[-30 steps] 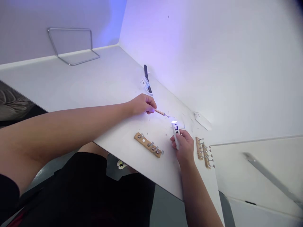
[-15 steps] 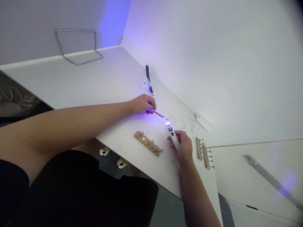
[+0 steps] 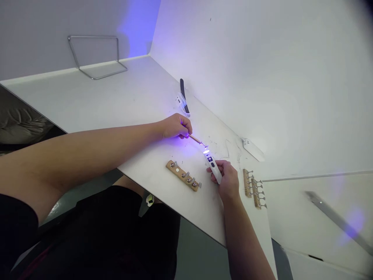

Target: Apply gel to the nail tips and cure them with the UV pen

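Observation:
Pinched in my left hand [image 3: 176,126] is a thin wooden stick [image 3: 194,139], its far end pointing at the light. A small nail tip [image 3: 205,147] appears to sit at that end, though glare hides its detail. My right hand [image 3: 229,181] grips a slim white handheld UV lamp [image 3: 213,167] with a small display and a dark button. Its lit purple-white head is just below the stick's end; I cannot tell if they touch. Near both hands lies a wooden bar [image 3: 182,175] with several nail-tip holders on it and one bare spot.
Two more wooden bars with holders, one [image 3: 247,182] beside the other [image 3: 257,193], stand right of my right hand. Beyond my left hand lie a dark nail file [image 3: 182,88] and a clear-white item [image 3: 180,100]. A wire frame [image 3: 93,77] and a white flat piece [image 3: 253,149] are by the walls.
Both hands keep nearly the same position, with the lamp still lit at the stick's end. My legs under the table have shifted, and the view has moved slightly.

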`<state>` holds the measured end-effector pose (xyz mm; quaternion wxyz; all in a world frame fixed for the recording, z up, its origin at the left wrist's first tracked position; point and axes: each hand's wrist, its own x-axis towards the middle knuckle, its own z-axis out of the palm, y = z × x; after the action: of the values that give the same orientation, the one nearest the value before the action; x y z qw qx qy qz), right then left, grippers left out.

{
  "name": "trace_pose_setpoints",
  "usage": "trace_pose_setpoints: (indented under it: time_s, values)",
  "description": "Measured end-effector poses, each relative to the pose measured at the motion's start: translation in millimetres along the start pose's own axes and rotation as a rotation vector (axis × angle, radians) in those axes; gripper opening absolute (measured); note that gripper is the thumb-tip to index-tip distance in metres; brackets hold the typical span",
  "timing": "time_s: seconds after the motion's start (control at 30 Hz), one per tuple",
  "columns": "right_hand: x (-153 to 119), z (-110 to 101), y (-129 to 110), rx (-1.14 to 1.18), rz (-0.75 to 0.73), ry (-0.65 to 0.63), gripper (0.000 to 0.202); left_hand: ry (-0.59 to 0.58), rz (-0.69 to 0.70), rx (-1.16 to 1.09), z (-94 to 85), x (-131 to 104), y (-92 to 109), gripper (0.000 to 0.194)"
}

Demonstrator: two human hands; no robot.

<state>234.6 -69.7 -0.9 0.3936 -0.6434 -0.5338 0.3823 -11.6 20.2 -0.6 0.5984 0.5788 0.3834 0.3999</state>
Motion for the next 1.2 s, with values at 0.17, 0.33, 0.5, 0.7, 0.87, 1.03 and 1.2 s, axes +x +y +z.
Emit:
trace_pose_setpoints:
  time_s: [0.17, 0.33, 0.5, 0.7, 0.87, 1.03, 1.2]
  values:
    - [0.5, -0.4, 0.4, -0.023, -0.005, -0.019, 0.039, -0.017, 0.003, 0.015, -1.2, 0.2, -1.0, 0.015]
    - [1.1, -1.3, 0.7, -0.050, 0.007, -0.022, 0.039, -0.030, 0.001, 0.031, -2.2, 0.5, -1.0, 0.015]
    - [2.5, -1.5, 1.6, -0.034, 0.027, -0.002, 0.039, -0.064, -0.011, 0.032, -2.6, 0.2, -1.2, 0.014]
    - [3.2, -1.1, 2.0, -0.024, 0.034, -0.014, 0.040, -0.070, -0.011, 0.043, -2.4, -2.4, 1.6, 0.013]
    - [4.7, -2.7, 3.7, -0.041, 0.041, -0.026, 0.041, -0.068, -0.024, 0.045, -1.8, -2.9, 2.8, 0.014]
    - [3.3, -4.0, 3.1, -0.051, -0.015, -0.057, 0.042, -0.082, -0.022, 0.030, -1.6, -2.7, 2.8, 0.014]
    - [1.8, -6.5, 6.7, -0.082, -0.054, -0.091, 0.040, -0.098, -0.020, 0.012, -0.9, -3.1, 3.8, 0.016]
